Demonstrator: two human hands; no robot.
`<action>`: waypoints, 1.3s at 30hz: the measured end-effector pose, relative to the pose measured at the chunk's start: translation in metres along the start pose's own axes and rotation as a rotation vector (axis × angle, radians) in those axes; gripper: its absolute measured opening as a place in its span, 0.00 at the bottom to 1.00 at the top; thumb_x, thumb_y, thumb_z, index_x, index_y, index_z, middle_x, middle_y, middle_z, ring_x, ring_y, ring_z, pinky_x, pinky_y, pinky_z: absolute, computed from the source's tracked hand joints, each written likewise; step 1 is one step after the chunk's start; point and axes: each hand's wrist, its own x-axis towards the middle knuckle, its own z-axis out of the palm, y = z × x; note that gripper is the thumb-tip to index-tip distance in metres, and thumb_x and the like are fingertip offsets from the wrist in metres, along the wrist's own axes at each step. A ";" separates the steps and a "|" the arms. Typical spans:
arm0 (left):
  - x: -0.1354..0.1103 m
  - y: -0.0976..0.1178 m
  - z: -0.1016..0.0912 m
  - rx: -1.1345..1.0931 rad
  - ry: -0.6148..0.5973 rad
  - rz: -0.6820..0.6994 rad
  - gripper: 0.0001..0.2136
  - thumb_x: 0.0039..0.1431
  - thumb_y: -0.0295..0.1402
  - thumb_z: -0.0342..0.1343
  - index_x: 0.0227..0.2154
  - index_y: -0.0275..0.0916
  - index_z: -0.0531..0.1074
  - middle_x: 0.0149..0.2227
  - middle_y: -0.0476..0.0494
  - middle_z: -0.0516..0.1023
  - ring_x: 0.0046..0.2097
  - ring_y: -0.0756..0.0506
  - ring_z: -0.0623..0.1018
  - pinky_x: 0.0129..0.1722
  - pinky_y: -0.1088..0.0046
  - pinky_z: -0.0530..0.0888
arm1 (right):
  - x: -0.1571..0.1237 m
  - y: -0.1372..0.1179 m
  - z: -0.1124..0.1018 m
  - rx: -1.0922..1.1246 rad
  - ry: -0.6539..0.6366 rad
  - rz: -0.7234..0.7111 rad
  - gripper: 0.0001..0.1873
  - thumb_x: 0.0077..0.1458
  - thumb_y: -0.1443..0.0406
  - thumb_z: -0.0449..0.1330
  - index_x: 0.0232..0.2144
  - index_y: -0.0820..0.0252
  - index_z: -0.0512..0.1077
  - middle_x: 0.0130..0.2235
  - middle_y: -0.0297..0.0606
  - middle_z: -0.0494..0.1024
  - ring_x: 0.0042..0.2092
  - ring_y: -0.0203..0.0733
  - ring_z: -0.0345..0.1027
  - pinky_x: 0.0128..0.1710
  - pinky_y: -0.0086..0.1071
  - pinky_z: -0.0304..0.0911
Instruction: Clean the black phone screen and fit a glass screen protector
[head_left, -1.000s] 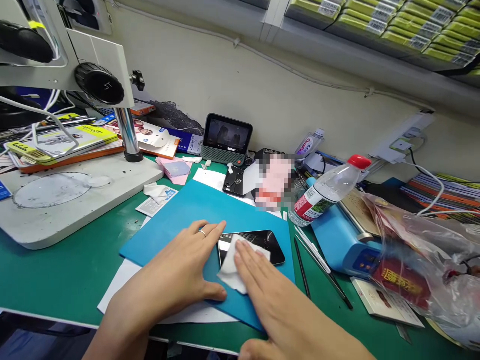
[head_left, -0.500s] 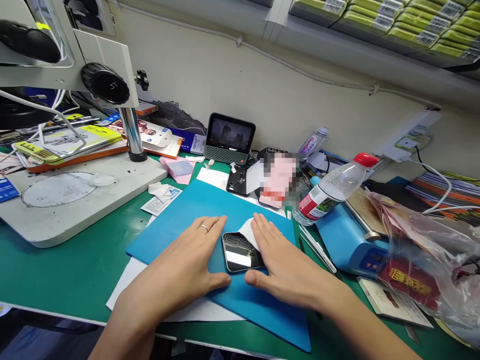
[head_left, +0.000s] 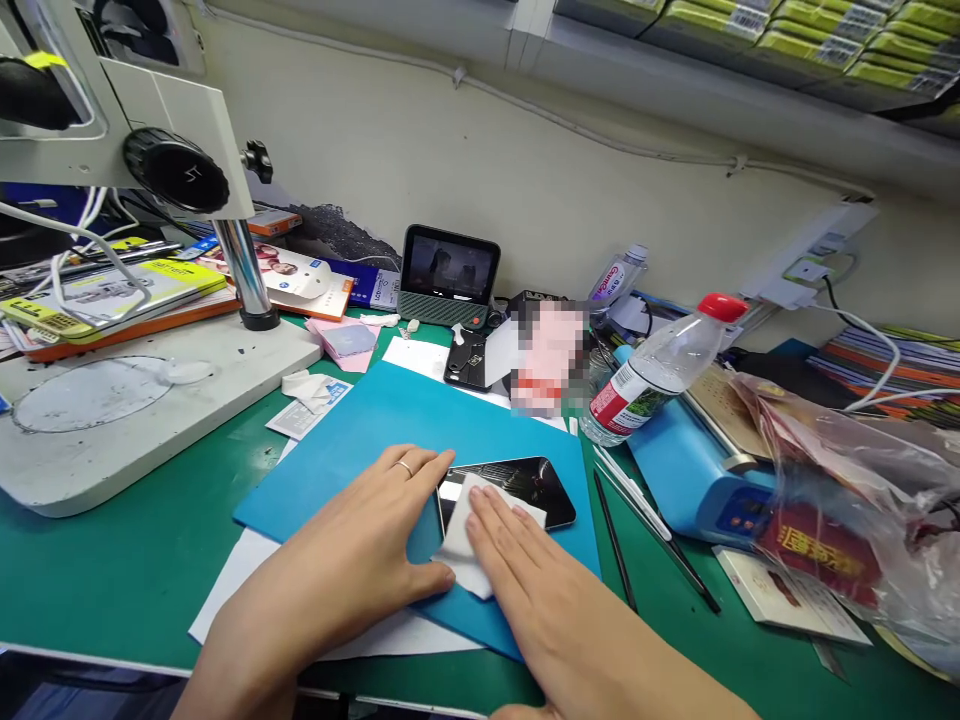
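Note:
A smartphone (head_left: 551, 490) lies on a blue mat (head_left: 375, 410), its glossy dark surface facing up with reflections on it. My right hand (head_left: 517, 570) presses a folded white wipe (head_left: 463, 570) with flat fingers over the phone's near left part. The wipe hides that part and overhangs the edge onto the mat. At the phone's left end is my left hand (head_left: 367, 540), with a ring on one finger. Its fingers are stretched out and the thumb is apart, the fingertips beside the phone's edge; whether they touch it I cannot tell.
A microscope stand (head_left: 172, 390) occupies the left side. Behind the mat are a small display (head_left: 448, 265) and a dark phone (head_left: 468, 360). To the right are a tilted plastic bottle (head_left: 652, 375), tweezers (head_left: 660, 530), a blue device (head_left: 682, 470) and a plastic bag (head_left: 847, 520).
My right hand has slid the wipe from the phone's far edge toward the near left, uncovering its right end. My left hand stays beside the left end. The view has shifted slightly.

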 end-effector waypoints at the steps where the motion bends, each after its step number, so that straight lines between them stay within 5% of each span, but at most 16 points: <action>1: 0.000 0.000 0.000 -0.001 0.003 -0.003 0.40 0.54 0.37 0.60 0.71 0.42 0.57 0.69 0.41 0.63 0.70 0.37 0.61 0.67 0.59 0.64 | -0.008 0.004 0.001 -0.017 0.006 0.040 0.58 0.56 0.36 0.55 0.73 0.61 0.36 0.75 0.46 0.33 0.75 0.61 0.32 0.73 0.53 0.37; 7: 0.001 -0.001 0.001 -0.026 0.042 0.018 0.37 0.54 0.37 0.63 0.68 0.46 0.62 0.65 0.43 0.68 0.66 0.36 0.65 0.65 0.60 0.66 | -0.038 0.039 0.000 -0.066 0.103 0.210 0.60 0.56 0.38 0.59 0.74 0.55 0.32 0.75 0.41 0.30 0.74 0.64 0.32 0.72 0.57 0.40; 12: 0.002 -0.003 0.002 -0.026 0.050 0.009 0.36 0.56 0.36 0.61 0.69 0.45 0.61 0.65 0.43 0.69 0.66 0.36 0.65 0.65 0.59 0.66 | -0.020 0.058 -0.012 -0.089 0.109 0.301 0.55 0.60 0.38 0.53 0.74 0.54 0.30 0.75 0.41 0.30 0.74 0.62 0.29 0.72 0.57 0.38; 18: 0.002 -0.003 0.002 -0.014 0.075 -0.024 0.41 0.56 0.38 0.61 0.72 0.40 0.53 0.70 0.40 0.62 0.69 0.36 0.62 0.67 0.57 0.63 | 0.025 0.028 -0.023 -0.083 0.024 0.306 0.64 0.54 0.32 0.54 0.73 0.63 0.31 0.75 0.46 0.26 0.75 0.60 0.22 0.73 0.56 0.33; 24: -0.001 -0.006 0.002 -0.072 0.051 0.028 0.42 0.51 0.32 0.60 0.71 0.46 0.54 0.69 0.43 0.63 0.69 0.37 0.62 0.67 0.59 0.64 | 0.054 -0.008 -0.014 0.064 0.021 0.049 0.63 0.56 0.34 0.54 0.73 0.64 0.29 0.74 0.46 0.24 0.75 0.59 0.21 0.74 0.53 0.31; 30: -0.002 -0.005 0.001 -0.013 0.015 0.000 0.43 0.52 0.34 0.60 0.72 0.43 0.53 0.69 0.42 0.63 0.69 0.37 0.60 0.67 0.61 0.64 | 0.022 -0.002 -0.005 0.036 0.005 -0.013 0.55 0.60 0.38 0.55 0.74 0.58 0.36 0.75 0.41 0.29 0.75 0.58 0.29 0.74 0.49 0.33; 34: -0.001 -0.002 -0.003 -0.008 -0.003 -0.023 0.41 0.55 0.39 0.61 0.71 0.44 0.55 0.68 0.44 0.64 0.68 0.38 0.62 0.66 0.63 0.64 | -0.005 0.030 -0.011 -0.079 0.084 0.114 0.39 0.68 0.48 0.51 0.73 0.55 0.47 0.75 0.37 0.41 0.75 0.55 0.39 0.73 0.51 0.41; 39: -0.001 0.000 -0.003 -0.014 0.004 -0.020 0.38 0.56 0.39 0.62 0.70 0.46 0.59 0.65 0.46 0.67 0.66 0.38 0.65 0.64 0.64 0.67 | -0.031 0.070 -0.015 -0.151 0.240 0.069 0.26 0.72 0.62 0.45 0.68 0.50 0.63 0.71 0.33 0.59 0.70 0.50 0.57 0.69 0.50 0.56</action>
